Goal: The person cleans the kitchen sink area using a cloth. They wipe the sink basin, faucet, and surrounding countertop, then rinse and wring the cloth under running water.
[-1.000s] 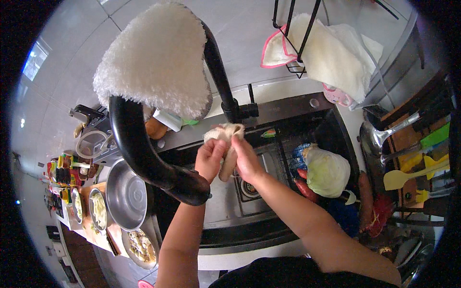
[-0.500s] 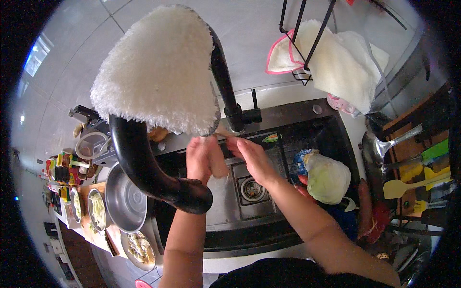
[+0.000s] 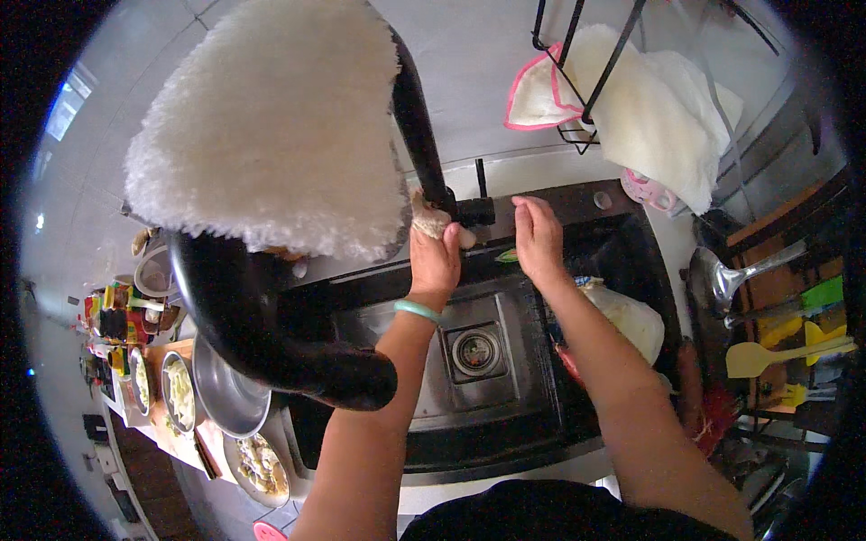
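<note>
At the far left of the counter: jars and packets (image 3: 122,311), assorted, crowded together. Next, one bowl (image 3: 185,429) of pale cut pieces; one large metal bowl (image 3: 230,388), its visible inside bare; in front of it, one plate (image 3: 266,499) of pale chopped food.

Centre left: one black faucet (image 3: 280,347), curved, with a fluffy white cloth (image 3: 271,135) draped over its arch.

Centre: one beige cloth (image 3: 429,218), bunched, above the back edge of the sink (image 3: 451,401), by the faucet's base; contact with the faucet cannot be told. Left hand (image 3: 435,261): fingers closed round this cloth; pale green bangle (image 3: 418,311) at the wrist.

Centre right: right hand (image 3: 539,239), empty, loosely open, fingers together and slightly bent, apart from the left, near the faucet lever (image 3: 476,212).

Right: one cabbage (image 3: 636,316), partly hidden by the right forearm; one cream towel (image 3: 667,117), hanging; one metal ladle (image 3: 722,279); one cream spatula (image 3: 753,359).
</note>
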A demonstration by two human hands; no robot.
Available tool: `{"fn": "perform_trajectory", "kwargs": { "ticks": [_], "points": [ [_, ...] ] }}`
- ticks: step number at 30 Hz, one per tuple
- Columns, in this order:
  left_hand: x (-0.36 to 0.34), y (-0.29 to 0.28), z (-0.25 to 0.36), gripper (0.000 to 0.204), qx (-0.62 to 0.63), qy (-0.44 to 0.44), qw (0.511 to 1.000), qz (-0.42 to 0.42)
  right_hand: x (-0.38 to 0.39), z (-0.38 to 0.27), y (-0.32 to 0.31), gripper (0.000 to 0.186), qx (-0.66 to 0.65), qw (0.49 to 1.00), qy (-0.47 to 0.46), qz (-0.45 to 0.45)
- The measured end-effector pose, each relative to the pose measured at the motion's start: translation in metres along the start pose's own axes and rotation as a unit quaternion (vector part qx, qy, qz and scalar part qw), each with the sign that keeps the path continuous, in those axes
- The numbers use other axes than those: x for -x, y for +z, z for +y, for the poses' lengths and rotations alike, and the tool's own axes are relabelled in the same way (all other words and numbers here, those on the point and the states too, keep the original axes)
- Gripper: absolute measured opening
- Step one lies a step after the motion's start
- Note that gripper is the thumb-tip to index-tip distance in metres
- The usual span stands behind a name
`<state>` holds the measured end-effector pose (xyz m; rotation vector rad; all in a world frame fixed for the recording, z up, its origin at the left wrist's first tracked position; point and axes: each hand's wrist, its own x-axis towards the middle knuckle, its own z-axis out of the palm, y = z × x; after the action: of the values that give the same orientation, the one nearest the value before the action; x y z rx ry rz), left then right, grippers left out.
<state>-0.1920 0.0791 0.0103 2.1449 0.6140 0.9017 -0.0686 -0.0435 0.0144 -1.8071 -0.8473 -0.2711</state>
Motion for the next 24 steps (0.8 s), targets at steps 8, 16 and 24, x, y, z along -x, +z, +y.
{"fn": "perform_trajectory", "kwargs": {
  "ticks": [8,16,24],
  "points": [
    [0.014,-0.059,0.016,0.03,0.037,0.0,0.992,-0.12,-0.034,0.05,0.021,0.017,0.175,0.981,-0.045,-0.067],
    [-0.014,-0.096,-0.003,0.037,-0.227,0.097,0.968,0.047,-0.033,0.031,0.027,0.025,0.224,0.967,-0.056,-0.109],
    [-0.033,-0.081,-0.029,0.045,-0.182,0.151,0.95,-0.206,-0.034,0.032,0.024,0.027,0.254,0.96,-0.062,-0.101]
  ]
}}
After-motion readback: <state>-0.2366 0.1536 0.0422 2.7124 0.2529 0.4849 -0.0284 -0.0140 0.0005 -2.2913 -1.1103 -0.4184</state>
